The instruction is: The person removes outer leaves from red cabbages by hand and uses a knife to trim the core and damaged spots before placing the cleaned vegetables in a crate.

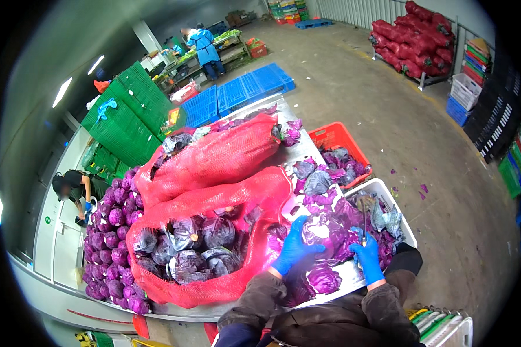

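My left hand [298,247], in a blue glove, has its fingers stretched and thumb apart beside a red cabbage [325,232] with pale patches; I cannot tell whether it touches. A knife [364,222] is in my right hand [367,260], also blue-gloved, its thin blade pointing away from me. Purple leaves and trimmings lie around both hands, with a purple cabbage piece [323,279] near me. To the left, a torn red mesh sack [214,292] shows several dark-leaved red cabbages [186,232] inside.
Another filled red sack [214,156] lies beyond. Trimmed cabbages [113,240] are piled at the table's left. A white crate [410,228] and red crate [329,134] hold leaves on the right. Green crates [127,110] and blue pallets [255,87] stand farther off. Two people work in the background.
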Demonstrator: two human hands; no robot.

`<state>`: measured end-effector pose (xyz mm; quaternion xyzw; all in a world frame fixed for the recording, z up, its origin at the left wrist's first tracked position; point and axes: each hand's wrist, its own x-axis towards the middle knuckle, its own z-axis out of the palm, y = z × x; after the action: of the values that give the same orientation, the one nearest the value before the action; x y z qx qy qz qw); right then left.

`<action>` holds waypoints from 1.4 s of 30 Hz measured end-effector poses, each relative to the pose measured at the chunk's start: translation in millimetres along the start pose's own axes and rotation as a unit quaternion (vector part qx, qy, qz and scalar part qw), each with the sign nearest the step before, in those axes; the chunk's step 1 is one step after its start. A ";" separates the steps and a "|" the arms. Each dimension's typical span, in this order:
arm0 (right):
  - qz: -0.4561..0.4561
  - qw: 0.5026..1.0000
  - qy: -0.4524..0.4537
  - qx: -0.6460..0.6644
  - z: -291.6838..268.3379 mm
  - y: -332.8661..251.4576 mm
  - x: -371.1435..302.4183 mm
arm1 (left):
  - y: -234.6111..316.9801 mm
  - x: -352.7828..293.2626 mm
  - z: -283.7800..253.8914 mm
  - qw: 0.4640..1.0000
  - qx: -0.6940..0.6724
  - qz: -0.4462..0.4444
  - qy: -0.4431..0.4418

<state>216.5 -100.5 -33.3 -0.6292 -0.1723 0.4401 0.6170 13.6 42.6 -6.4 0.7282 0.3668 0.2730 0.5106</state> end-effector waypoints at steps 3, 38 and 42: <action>0.061 0.990 0.063 0.109 -65.4 40.6 25.0 | -17.2 7.3 -7.0 0.994 -0.093 0.018 -0.052; -0.142 0.947 -0.008 -0.287 42.5 -43.9 6.0 | 16.5 -47.8 19.3 0.958 0.247 0.064 0.135; -0.134 0.938 0.013 -0.319 41.1 -38.0 8.6 | 14.9 -80.5 33.3 0.976 0.167 0.089 0.106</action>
<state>202.2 -61.4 5.2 -0.7702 -0.3779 0.2669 0.4390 -3.7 -44.1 -5.2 0.7998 0.3927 0.3281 0.3139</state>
